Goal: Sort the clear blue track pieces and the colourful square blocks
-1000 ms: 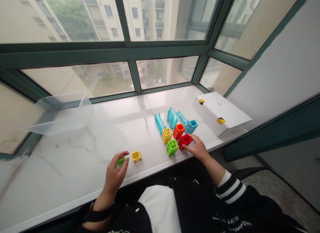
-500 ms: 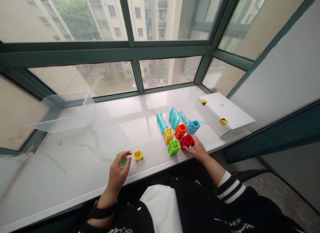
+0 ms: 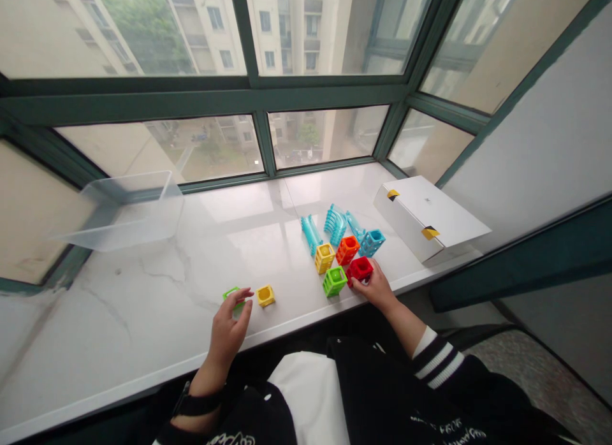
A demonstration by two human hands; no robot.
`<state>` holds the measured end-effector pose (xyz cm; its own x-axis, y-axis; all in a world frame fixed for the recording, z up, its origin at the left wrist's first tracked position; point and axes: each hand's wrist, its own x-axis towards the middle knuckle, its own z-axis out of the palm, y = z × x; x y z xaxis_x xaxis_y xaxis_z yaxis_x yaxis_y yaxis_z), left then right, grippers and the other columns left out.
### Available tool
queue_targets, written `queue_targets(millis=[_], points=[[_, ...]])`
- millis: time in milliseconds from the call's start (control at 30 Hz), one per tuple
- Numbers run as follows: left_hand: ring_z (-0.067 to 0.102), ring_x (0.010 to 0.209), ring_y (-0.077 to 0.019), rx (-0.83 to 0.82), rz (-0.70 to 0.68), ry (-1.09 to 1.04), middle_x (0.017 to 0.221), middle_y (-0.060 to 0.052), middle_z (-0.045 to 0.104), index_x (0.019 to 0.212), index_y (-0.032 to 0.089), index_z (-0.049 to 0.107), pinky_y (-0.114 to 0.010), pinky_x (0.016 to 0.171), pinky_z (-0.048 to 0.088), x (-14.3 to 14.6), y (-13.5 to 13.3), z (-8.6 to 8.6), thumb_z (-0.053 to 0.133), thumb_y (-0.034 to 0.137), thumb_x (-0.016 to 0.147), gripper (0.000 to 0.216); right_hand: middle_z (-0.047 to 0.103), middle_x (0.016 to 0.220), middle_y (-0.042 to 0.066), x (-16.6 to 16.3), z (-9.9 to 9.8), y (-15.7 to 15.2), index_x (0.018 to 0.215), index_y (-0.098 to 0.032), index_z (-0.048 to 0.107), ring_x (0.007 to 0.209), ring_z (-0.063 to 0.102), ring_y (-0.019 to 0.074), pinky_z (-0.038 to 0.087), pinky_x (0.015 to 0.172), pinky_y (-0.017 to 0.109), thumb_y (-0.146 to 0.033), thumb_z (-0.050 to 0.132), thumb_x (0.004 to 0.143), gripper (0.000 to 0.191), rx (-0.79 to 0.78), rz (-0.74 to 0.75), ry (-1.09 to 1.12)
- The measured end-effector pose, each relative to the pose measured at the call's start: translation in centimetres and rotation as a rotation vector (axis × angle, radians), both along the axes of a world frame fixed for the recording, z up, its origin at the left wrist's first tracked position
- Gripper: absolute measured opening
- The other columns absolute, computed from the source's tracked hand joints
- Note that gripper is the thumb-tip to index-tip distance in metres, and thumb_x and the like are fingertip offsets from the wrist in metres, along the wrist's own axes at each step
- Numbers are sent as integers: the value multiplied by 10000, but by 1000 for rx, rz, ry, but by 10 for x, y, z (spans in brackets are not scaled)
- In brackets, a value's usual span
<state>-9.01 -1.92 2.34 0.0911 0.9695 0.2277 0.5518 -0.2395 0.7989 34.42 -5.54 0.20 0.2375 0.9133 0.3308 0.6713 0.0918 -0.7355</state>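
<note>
On the right, my right hand (image 3: 378,288) grips a red toy block (image 3: 359,269) at the near side of a cluster. Right beside it stands a green block (image 3: 335,281); behind are a yellow block (image 3: 324,258), an orange block (image 3: 347,250) and a blue block (image 3: 371,243). My left hand (image 3: 231,319) hovers with thumb and fingers apart over a small green block (image 3: 231,292), which it partly hides. I cannot tell whether they touch. Just right of that hand sits a small yellow block (image 3: 266,296).
Translucent blue track pieces (image 3: 336,224) lie behind the blocks. A clear plastic bin (image 3: 129,231) stands at the far left by the window. At the right wall is a white box (image 3: 433,215) with yellow-black tabs. The marble counter (image 3: 157,317) ends at a front edge near my body.
The whole view has shifted very slightly. Both hands and the blocks stay essentially where they were.
</note>
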Motion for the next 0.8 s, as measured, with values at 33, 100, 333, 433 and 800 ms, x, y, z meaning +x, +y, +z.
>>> queue_targets(millis=[33,100,333,433,800], points=[[736,1052,-257,-4,1,-5,1181,-94,762,1247,224,667,-467,1031,569,0,0,0,586,482,992,371,633,1134,103,-1,-1,0,1173,-227,575,1057,658,299,575,969,477,-395,731,803,435,-1,-10,0],[735,1054,-259,-9,6,-9,1180,-95,761,1258,225,663,-463,1018,572,1,0,1,584,484,992,380,635,1134,98,-2,-4,0,1182,-227,575,1052,660,296,578,961,475,-390,729,794,448,-1,-37,2],[737,1044,-265,-19,14,-17,1168,-105,766,1265,213,658,-465,1003,578,3,-2,4,583,488,986,398,640,1136,95,-3,-9,0,1205,-218,567,1032,662,280,586,937,460,-403,725,789,482,10,-55,27],[739,1045,-267,-16,23,-19,1164,-105,768,1269,215,654,-471,1009,578,1,-2,1,586,489,983,402,642,1132,90,-2,-10,0,1224,-221,560,1058,660,284,573,979,476,-415,722,792,500,26,-55,23],[737,1066,-258,17,47,-46,1143,-93,761,1329,230,591,-478,1009,597,-3,-1,-4,597,463,982,418,644,1155,108,-3,-7,-1,1256,-222,541,1101,662,305,566,1006,494,-424,719,788,539,17,-51,41]])
